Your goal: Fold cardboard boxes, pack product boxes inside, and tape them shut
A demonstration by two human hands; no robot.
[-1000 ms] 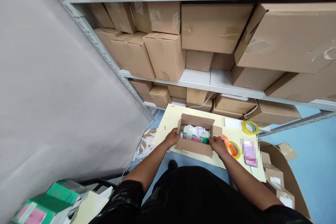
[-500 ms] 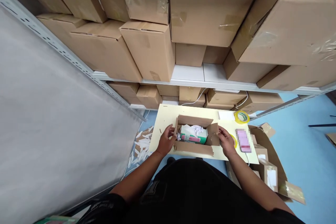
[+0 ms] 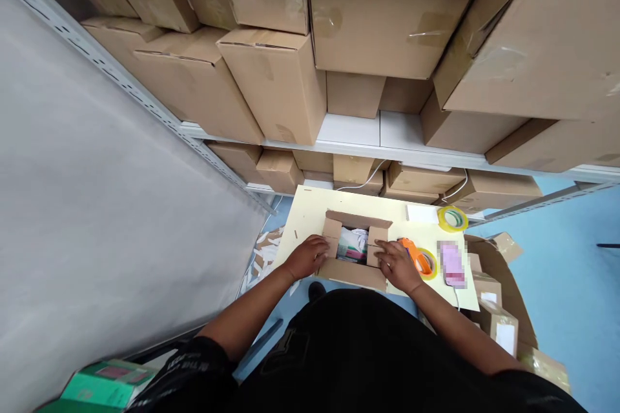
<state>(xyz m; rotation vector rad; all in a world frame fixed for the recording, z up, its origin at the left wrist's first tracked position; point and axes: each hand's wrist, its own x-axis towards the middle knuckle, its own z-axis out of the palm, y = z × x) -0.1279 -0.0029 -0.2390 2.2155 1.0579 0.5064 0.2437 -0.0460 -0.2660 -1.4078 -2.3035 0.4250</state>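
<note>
A small cardboard box [image 3: 352, 248] sits on the pale table [image 3: 310, 210]. The left hand [image 3: 306, 256] presses its left flap inward, fingers flat and gripping nothing. The right hand [image 3: 394, 262] does likewise on the right flap, beside an orange tape dispenser [image 3: 417, 258].

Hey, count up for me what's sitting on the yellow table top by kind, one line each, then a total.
Open cardboard box: 1
Tape dispenser, orange: 1
Loose tape roll, yellow: 1
White pad or paper: 1
Pink item, blurred: 1
Total: 5
</note>
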